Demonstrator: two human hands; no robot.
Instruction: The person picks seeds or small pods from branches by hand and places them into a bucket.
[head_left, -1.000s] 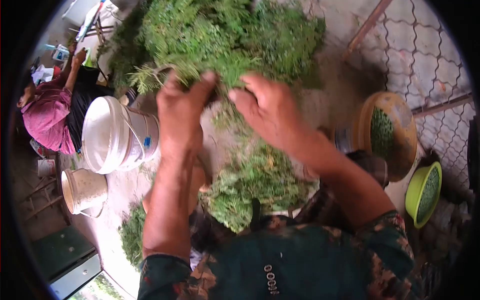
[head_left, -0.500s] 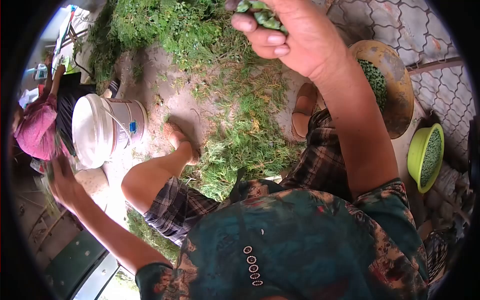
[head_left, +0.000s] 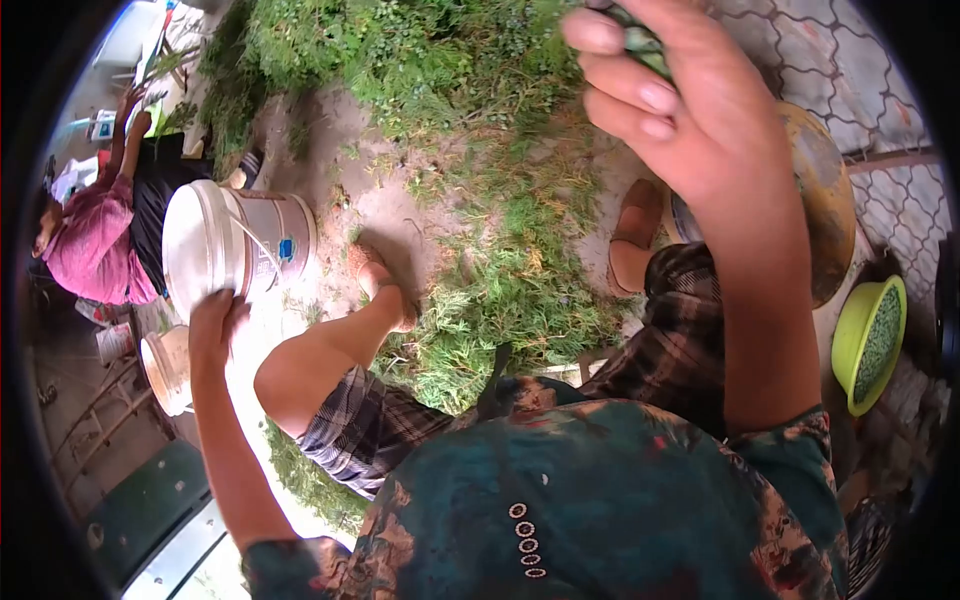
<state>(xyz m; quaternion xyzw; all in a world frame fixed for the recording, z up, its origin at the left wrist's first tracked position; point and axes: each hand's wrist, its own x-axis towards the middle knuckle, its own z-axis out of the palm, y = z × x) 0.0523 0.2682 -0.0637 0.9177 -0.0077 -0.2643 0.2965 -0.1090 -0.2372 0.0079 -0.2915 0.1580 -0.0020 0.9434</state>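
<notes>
At the top right, my right hand (head_left: 690,110) is closed around a small clump of green cones (head_left: 648,50), its fingers curled over them. Behind that wrist a worn yellowish basin (head_left: 828,215) is partly hidden. My left hand (head_left: 215,325) reaches out on the left, its thumb apart from the fingers and nothing visible in it. Its fingertips overlap the lower edge of a white plastic bucket (head_left: 265,240) with a wire handle. Leafy green evergreen branches (head_left: 500,290) lie on the ground between my legs, with a thicker pile (head_left: 400,60) beyond.
A lime-green basin (head_left: 850,345) full of small green cones stands at the right. A person in a pink top (head_left: 95,255) sits at the left behind the bucket. A smaller pale bucket (head_left: 165,370) and a dark green panel (head_left: 145,510) are at lower left.
My left hand has come in from the far left to the white bucket, and the blurred greenery by it is gone. My right hand has shifted right and lower, still closed on the cones.
</notes>
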